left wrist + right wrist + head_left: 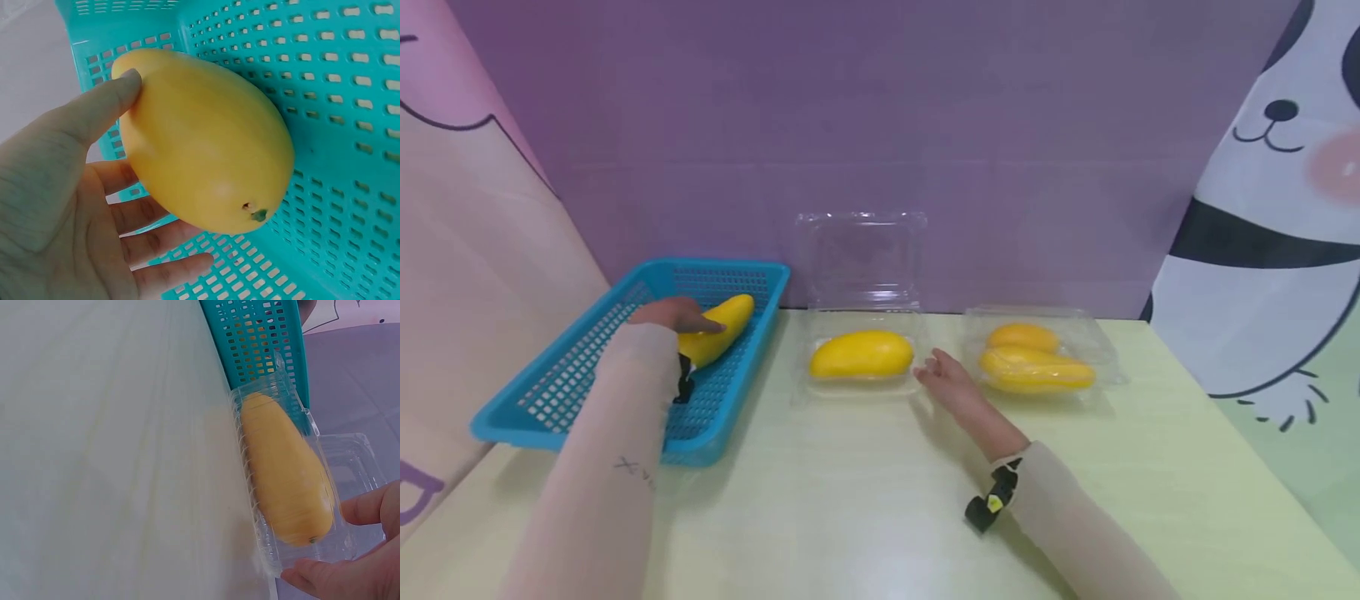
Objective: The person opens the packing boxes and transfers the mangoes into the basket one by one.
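Observation:
My left hand reaches into the blue plastic basket and holds a yellow mango. In the left wrist view the thumb lies on the mango's upper side, and the fingers reach along its lower side. A second mango lies in a clear clamshell box, whose lid stands up at the back. At the right end of this box is my right hand, with thumb and fingertips at its rim and the fingers loosely spread.
Right of the lidded box, another clear clamshell box holds two yellow fruits under its lid. A purple cloth backdrop rises behind the pale table. Printed panels flank both sides.

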Demonstrator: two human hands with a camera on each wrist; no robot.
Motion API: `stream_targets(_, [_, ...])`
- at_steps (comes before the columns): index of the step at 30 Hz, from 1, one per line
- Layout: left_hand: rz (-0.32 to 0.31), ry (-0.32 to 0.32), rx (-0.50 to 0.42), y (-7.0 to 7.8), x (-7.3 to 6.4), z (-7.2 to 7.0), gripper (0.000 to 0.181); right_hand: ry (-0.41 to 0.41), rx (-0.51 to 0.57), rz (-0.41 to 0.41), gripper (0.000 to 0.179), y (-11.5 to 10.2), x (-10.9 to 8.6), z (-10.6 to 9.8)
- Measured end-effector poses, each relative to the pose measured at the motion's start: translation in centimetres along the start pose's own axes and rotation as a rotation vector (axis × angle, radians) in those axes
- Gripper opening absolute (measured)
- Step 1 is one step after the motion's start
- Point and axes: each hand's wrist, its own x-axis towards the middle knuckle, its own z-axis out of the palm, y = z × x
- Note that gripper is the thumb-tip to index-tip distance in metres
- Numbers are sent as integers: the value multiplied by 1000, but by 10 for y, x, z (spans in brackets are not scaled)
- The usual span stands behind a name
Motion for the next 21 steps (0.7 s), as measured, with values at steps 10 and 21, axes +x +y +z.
stream_targets(10, [12, -43, -39, -1, 5, 3, 83, -5, 2, -13, 67, -1, 1, -2])
stream_targets(21, [19, -51, -48, 4, 10, 2, 81, 1, 0, -45, 67, 2, -1, -3])
